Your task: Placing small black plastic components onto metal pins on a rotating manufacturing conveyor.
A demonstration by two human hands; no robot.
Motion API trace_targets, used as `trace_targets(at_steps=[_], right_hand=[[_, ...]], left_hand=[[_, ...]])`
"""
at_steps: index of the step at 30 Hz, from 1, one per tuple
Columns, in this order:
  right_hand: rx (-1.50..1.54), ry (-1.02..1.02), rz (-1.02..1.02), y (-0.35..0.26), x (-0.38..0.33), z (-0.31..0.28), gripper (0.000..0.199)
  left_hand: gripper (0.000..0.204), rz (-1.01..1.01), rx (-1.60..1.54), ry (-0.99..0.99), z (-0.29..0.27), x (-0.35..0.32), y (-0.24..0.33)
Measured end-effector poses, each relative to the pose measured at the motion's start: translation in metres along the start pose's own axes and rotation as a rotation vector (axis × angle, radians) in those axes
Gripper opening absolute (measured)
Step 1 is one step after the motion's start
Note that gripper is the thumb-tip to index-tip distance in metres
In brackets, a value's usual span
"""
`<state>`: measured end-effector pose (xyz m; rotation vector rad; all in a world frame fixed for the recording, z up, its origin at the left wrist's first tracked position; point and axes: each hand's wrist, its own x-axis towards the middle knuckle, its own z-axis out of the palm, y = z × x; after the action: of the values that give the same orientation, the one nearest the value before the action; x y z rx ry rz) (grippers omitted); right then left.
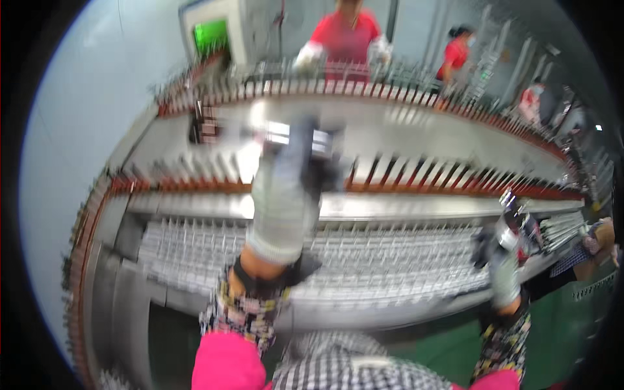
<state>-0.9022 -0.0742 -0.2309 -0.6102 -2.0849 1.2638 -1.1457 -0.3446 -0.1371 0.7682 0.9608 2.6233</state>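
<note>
In the head view two of the wearer's own hands show, both in pale gloves, with three other people in red or pink tops beyond the machinery: one person at top centre [348,39], another to the right [455,55] and a third farther right [530,103]. Two brown rails with upright prongs cross the scene, a near rail [448,188] and a far rail [364,91]; their prongs, like the silvery metal pieces [383,260] packed in rows below, are too many and too blurred to count.

The left hand [286,188] reaches forward, its forearm rising from the lower edge in a patterned sleeve [244,309], and passes over the metal pieces and across the near rail. A dark blurred object [305,146] with bright patches sits at its far end; whether it is held or worn, I cannot tell. The right hand [506,253] is extended low at the right end of the rows, also with dark, shiny parts about it. Motion blur hides the fingers of both, so I cannot tell whether either grasps anything or is loose.

The metal pieces lie in front of the body; their block's long axis runs left to right. The near rail lies beyond, roughly parallel, its dark prongs pointing up and leaning right.
</note>
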Motion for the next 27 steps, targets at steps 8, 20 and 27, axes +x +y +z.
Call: trace_targets(at_steps=[8,20,27], right_hand=[[0.220,-0.111,0.216,-0.010,-0.109,-0.003,0.034],[0.192,-0.442,0.346,-0.051,-0.214,0.224,0.035],[0.314,-0.429,0.502,-0.120,-0.272,0.397,0.039]], left_hand=[[0.029,-0.275,0.570,-0.052,-0.026,-0.158,0.029],[0.031,-0.530,0.852,0.447,-0.253,-0.264,0.123],[0.024,-0.260,1.051,0.481,-0.419,-0.279,0.248]])
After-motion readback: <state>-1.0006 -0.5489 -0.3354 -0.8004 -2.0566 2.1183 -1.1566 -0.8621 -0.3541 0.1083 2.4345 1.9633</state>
